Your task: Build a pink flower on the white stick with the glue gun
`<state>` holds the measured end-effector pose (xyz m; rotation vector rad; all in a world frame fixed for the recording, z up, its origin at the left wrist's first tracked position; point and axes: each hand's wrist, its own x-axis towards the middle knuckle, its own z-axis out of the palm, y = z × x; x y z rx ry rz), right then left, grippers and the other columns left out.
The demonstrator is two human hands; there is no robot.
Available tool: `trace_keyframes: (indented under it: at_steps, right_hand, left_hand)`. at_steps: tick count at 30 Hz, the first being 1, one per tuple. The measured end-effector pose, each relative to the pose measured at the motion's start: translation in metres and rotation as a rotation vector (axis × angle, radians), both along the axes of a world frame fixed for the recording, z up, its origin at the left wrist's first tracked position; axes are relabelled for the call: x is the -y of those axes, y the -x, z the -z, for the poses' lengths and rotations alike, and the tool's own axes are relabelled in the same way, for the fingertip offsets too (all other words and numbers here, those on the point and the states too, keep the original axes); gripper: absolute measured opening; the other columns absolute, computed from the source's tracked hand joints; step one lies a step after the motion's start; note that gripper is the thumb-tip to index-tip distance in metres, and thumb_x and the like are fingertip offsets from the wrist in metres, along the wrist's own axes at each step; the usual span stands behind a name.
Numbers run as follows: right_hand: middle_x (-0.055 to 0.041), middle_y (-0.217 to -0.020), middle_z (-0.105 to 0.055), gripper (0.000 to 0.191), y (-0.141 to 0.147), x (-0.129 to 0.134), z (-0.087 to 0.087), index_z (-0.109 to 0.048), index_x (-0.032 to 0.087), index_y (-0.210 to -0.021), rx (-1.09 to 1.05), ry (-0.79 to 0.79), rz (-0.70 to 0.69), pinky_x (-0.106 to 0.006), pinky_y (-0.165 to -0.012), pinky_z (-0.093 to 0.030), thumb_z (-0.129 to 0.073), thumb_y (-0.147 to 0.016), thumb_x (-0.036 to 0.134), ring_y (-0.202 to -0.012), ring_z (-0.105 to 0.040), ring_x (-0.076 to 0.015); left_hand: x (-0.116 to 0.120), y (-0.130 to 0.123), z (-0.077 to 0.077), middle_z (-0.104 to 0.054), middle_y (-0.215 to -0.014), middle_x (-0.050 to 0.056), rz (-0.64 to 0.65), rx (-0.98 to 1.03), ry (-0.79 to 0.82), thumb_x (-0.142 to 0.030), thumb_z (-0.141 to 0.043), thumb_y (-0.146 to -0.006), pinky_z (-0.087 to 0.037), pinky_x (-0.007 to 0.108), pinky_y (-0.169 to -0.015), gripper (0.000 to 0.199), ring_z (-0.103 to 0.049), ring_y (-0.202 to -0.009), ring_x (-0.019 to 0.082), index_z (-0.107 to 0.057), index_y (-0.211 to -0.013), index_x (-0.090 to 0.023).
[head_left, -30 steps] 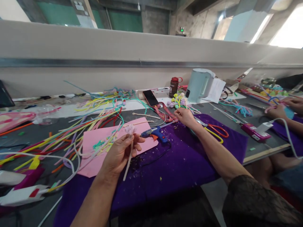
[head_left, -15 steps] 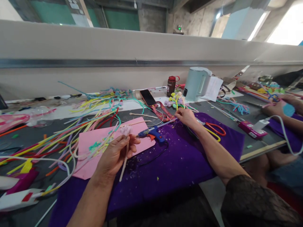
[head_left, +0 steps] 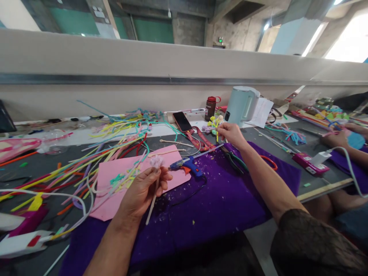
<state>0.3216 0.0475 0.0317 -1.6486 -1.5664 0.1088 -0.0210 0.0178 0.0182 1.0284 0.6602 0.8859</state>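
Observation:
My left hand (head_left: 148,183) pinches a small flower with a fluffy pale lilac head (head_left: 156,161) and a cream pipe-cleaner stem (head_left: 151,210) slanting down below my fingers. Just right of it, a blue glue gun (head_left: 191,165) lies on its side, its nozzle towards my fingers and a clear glue stick (head_left: 209,150) out of its back. Farther off, my right hand (head_left: 232,134) has closed fingertips at the stem of a yellow pipe-cleaner flower (head_left: 215,123), among lilac and yellow blooms. Pliers (head_left: 233,161) and red-handled scissors (head_left: 269,162) lie partly hidden by my right forearm.
Pink card (head_left: 110,199) rests on purple cloth (head_left: 218,207). Loose pipe cleaners (head_left: 94,157) spread at the left. Behind stand a phone (head_left: 182,122), a red-capped bottle (head_left: 211,109) and a pale blue kettle (head_left: 240,105). Another person's hands (head_left: 339,140) work at the far right.
My right hand has moved away from the glue stick's end, up and forward to the yellow flower's stem. My left hand keeps its hold on the lilac flower. The view has shifted slightly.

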Motion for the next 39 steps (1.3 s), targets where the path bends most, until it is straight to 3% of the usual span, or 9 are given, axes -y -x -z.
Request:
trace_keyframes:
  at_steps: [5, 9, 12, 17, 21, 27, 33, 39]
  right_hand:
    - [-0.0012, -0.063, -0.064, 0.021, -0.001, -0.025, -0.027, -0.063, 0.011, -0.073, 0.08, 0.03, 0.012, -0.016, -0.047, -0.039, -0.046, -0.08, 0.021, -0.048, -0.052, -0.0065]
    - [-0.0015, -0.059, -0.063, 0.009, 0.014, -0.027, -0.029, -0.065, 0.012, -0.073, 0.147, 0.062, -0.012, -0.019, -0.05, -0.038, -0.057, -0.07, 0.011, -0.048, -0.051, -0.009]
    - [-0.0006, -0.054, -0.061, 0.013, 0.039, -0.02, -0.021, -0.066, 0.013, -0.075, 0.177, 0.091, -0.143, -0.021, -0.048, -0.035, -0.055, -0.073, 0.019, -0.045, -0.05, -0.0102]
    - [0.0008, -0.056, -0.06, 0.021, 0.097, -0.013, 0.0, -0.065, 0.015, -0.082, 0.181, 0.25, -0.435, -0.02, -0.046, -0.035, -0.051, -0.076, 0.03, -0.044, -0.051, -0.01]
    - [-0.0012, -0.064, -0.063, 0.02, 0.147, -0.012, 0.01, -0.065, 0.015, -0.081, 0.246, 0.204, -0.601, -0.02, -0.052, -0.038, -0.05, -0.077, 0.027, -0.056, -0.055, -0.0116]
    - [-0.002, -0.07, -0.065, 0.017, 0.198, -0.028, 0.021, -0.065, 0.015, -0.083, 0.299, 0.206, -0.696, -0.02, -0.053, -0.037, -0.05, -0.077, 0.022, -0.058, -0.055, -0.0107]
    - [-0.0014, -0.071, -0.065, 0.017, 0.241, -0.042, 0.028, -0.067, 0.017, -0.08, 0.468, 0.206, -0.752, -0.019, -0.053, -0.034, -0.051, -0.078, 0.022, -0.061, -0.054, -0.0102]
    - [-0.0019, -0.07, -0.065, 0.013, 0.269, -0.053, 0.041, -0.068, 0.018, -0.076, 0.643, 0.303, -0.687, -0.021, -0.053, -0.031, -0.056, -0.072, 0.018, -0.061, -0.054, -0.0117]
  left_hand:
    - [-0.004, 0.001, 0.001, -0.065, -0.068, 0.006, 0.019, -0.009, -0.004, -0.027, -0.064, -0.07, -0.035, 0.016, -0.035, 0.018, -0.052, -0.046, 0.009, -0.061, -0.079, -0.012]
    - [0.001, 0.0, 0.001, -0.065, -0.068, 0.005, -0.012, -0.015, -0.004, -0.027, -0.061, -0.073, -0.035, 0.015, -0.037, 0.017, -0.053, -0.046, 0.008, -0.061, -0.082, -0.013]
    - [0.013, -0.005, 0.002, -0.064, -0.065, 0.004, 0.044, -0.047, 0.009, -0.03, -0.061, -0.072, -0.035, 0.015, -0.037, 0.019, -0.054, -0.046, 0.008, -0.061, -0.079, -0.012]
    - [0.025, -0.014, 0.006, -0.066, -0.072, 0.008, 0.277, -0.092, -0.058, -0.038, -0.054, -0.077, -0.033, 0.015, -0.038, 0.031, -0.056, -0.049, 0.008, -0.062, -0.085, -0.01]
    - [0.04, -0.011, 0.003, -0.066, -0.077, 0.008, 0.443, -0.059, -0.107, -0.04, -0.053, -0.077, -0.034, 0.015, -0.041, 0.031, -0.057, -0.053, 0.007, -0.062, -0.084, -0.011]
    - [0.047, 0.003, 0.0, -0.066, -0.07, 0.006, 0.574, 0.204, -0.086, -0.039, -0.05, -0.08, -0.031, 0.016, -0.037, 0.03, -0.054, -0.047, 0.007, -0.062, -0.088, -0.013]
    - [0.042, 0.008, 0.0, -0.063, -0.065, 0.002, 0.493, 0.296, -0.012, -0.037, -0.049, -0.081, -0.024, 0.016, -0.031, 0.028, -0.047, -0.038, 0.003, -0.063, -0.088, -0.013]
    - [0.041, 0.01, -0.001, -0.062, -0.064, 0.002, 0.491, 0.302, -0.037, -0.035, -0.049, -0.082, -0.023, 0.017, -0.032, 0.027, -0.046, -0.038, 0.003, -0.064, -0.09, -0.013]
